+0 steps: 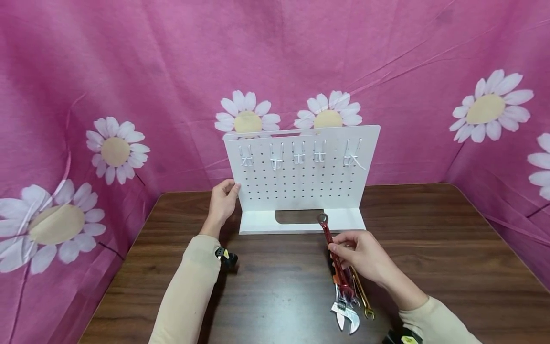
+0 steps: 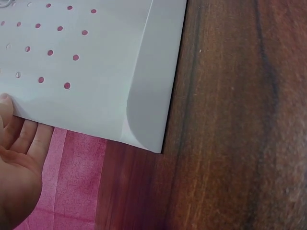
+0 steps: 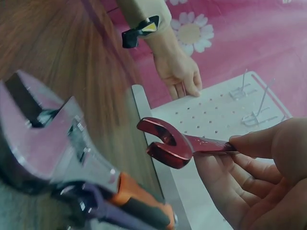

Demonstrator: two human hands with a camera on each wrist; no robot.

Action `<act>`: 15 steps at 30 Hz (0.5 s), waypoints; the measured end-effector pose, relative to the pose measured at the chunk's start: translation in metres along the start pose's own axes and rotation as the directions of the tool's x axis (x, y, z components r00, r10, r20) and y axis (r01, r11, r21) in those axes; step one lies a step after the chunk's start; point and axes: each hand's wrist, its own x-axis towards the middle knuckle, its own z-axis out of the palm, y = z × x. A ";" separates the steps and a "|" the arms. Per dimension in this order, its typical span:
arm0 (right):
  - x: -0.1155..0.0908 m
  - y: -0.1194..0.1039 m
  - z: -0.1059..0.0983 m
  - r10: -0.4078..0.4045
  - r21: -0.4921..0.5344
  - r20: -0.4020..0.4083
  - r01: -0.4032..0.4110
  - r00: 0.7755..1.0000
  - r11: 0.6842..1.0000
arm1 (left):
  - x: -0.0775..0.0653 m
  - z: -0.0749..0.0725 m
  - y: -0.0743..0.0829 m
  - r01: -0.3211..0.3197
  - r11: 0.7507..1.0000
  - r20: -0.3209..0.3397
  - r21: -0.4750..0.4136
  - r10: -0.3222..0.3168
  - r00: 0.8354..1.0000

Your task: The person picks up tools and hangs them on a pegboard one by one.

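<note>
A white pegboard stand (image 1: 296,179) stands upright on its base. My left hand (image 1: 222,203) grips its left edge, the thumb on the front and the fingers behind, as the left wrist view shows. My right hand (image 1: 361,253) pinches a red combination wrench (image 3: 172,148) between thumb and fingers. Its ring end points at the pegboard and its open jaw back toward me. Below that hand lies an adjustable wrench (image 1: 345,313) with an orange and black handle. Beside it are a gold wrench (image 1: 364,298) and a purple one (image 3: 112,211), partly covered.
Several white wire hooks (image 1: 298,156) hang in a row along the pegboard's upper part. The base has a cut-out slot at its middle. Around the board spreads the brown wooden table (image 1: 275,282), with a pink flowered cloth (image 1: 180,71) behind and at both sides.
</note>
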 end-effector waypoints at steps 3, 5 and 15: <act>0.005 -0.003 0.003 -0.023 0.003 0.010 0.023 1.000 1.000 | 0.001 0.001 -0.001 0.002 1.000 0.001 0.001 -0.002 1.000; 0.008 -0.006 0.005 -0.036 0.007 0.018 0.036 0.999 0.999 | 0.001 0.001 -0.002 0.003 1.000 0.001 -0.001 -0.003 1.000; 0.029 -0.019 0.019 -0.082 0.024 0.040 0.082 0.996 0.996 | 0.002 0.002 -0.004 0.009 0.999 -0.018 -0.036 -0.009 1.000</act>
